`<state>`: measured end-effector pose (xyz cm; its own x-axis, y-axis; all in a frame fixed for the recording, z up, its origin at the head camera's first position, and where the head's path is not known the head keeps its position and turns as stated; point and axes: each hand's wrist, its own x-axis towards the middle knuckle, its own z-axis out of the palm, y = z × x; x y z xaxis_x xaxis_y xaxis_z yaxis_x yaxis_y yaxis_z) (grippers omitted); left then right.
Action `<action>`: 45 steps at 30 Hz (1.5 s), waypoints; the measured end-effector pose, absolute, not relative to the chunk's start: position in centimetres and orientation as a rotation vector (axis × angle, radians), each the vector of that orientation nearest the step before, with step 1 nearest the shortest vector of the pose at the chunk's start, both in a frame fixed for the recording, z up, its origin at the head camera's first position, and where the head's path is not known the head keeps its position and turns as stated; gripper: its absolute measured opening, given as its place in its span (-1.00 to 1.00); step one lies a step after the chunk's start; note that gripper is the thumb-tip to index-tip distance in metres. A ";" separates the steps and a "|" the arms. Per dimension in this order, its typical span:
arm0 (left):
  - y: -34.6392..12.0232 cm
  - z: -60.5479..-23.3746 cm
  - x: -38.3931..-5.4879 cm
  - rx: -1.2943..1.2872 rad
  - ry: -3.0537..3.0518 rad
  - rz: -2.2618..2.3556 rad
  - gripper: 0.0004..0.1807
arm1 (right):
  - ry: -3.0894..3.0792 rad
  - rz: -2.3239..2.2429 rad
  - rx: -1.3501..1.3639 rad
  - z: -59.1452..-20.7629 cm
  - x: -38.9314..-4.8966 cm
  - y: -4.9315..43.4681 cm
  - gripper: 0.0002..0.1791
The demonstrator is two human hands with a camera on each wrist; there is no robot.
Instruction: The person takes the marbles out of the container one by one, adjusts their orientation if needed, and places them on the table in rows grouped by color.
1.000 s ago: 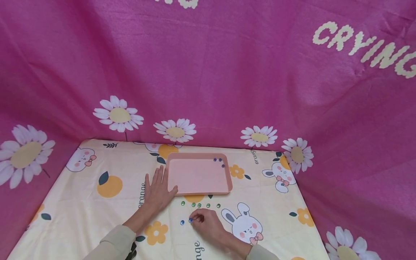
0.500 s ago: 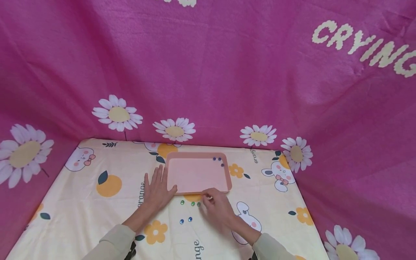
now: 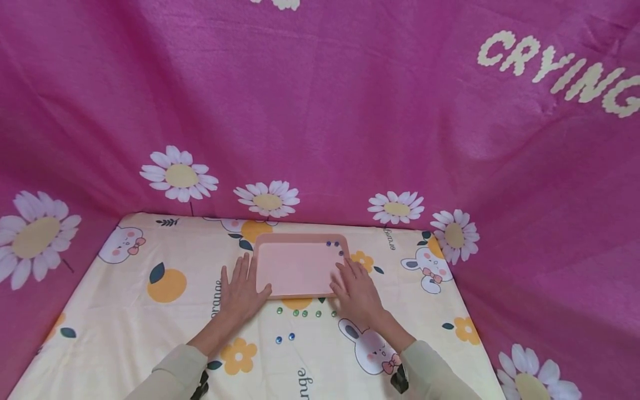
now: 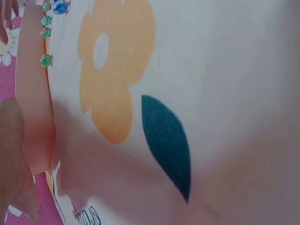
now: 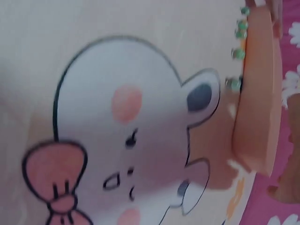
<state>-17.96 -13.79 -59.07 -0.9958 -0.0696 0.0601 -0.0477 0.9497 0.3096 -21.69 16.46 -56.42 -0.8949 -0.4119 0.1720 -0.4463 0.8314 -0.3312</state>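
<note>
A shallow pink tray [image 3: 295, 269] lies on the patterned cloth, with three dark blue marbles [image 3: 341, 253] in its far right corner. My left hand [image 3: 244, 294] rests with straight fingers along the tray's left side, thumb at the front left corner. At the front right corner, my right hand [image 3: 360, 291] is spread, fingers over the right rim and thumb over the front edge. Several green marbles [image 3: 318, 314] form a row just in front of the tray. Nearer to me sit two blue marbles [image 3: 292, 336]. In the right wrist view the green marbles [image 5: 238, 53] line the tray's wall [image 5: 258, 103].
The cream cloth [image 3: 190, 355] carries printed oranges, flowers and rabbits. Behind and on both sides hangs a magenta curtain [image 3: 320, 122] with daisies. Dark straps show at the cuffs of both sleeves [image 3: 180, 369].
My right hand has let go of a blue marble beside the other one, then moved forward and right past the green row to the tray's right corner. The left hand has stayed put.
</note>
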 end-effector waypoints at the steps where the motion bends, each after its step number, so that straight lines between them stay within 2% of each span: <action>1: -13.8 -59.1 -18.0 0.092 -3.033 -0.477 0.03 | -2.941 0.517 0.670 -56.5 -21.9 16.7 -0.28; 7: -13.8 -59.2 -18.0 0.088 -3.035 -0.469 0.03 | -3.001 0.353 0.628 -57.6 -22.9 17.8 -0.06; 15: -13.8 -59.1 -18.1 0.085 -3.045 -0.451 0.04 | -3.015 0.248 0.634 -58.8 -23.9 18.8 -0.07; 39: -14.0 -58.9 -18.3 0.062 -3.069 -0.458 0.03 | -3.022 0.140 0.719 -58.8 -25.5 19.2 -0.03; 45: -13.4 -58.2 -18.4 -0.036 -3.036 -0.497 -0.13 | -3.043 0.063 0.738 -58.8 -25.3 19.4 -0.04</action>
<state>-18.44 -13.36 -58.20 -0.9976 0.0128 0.0674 0.0336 0.9475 0.3179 -25.28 19.38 -58.82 -0.8888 -0.4578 0.0184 -0.4582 0.8881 -0.0370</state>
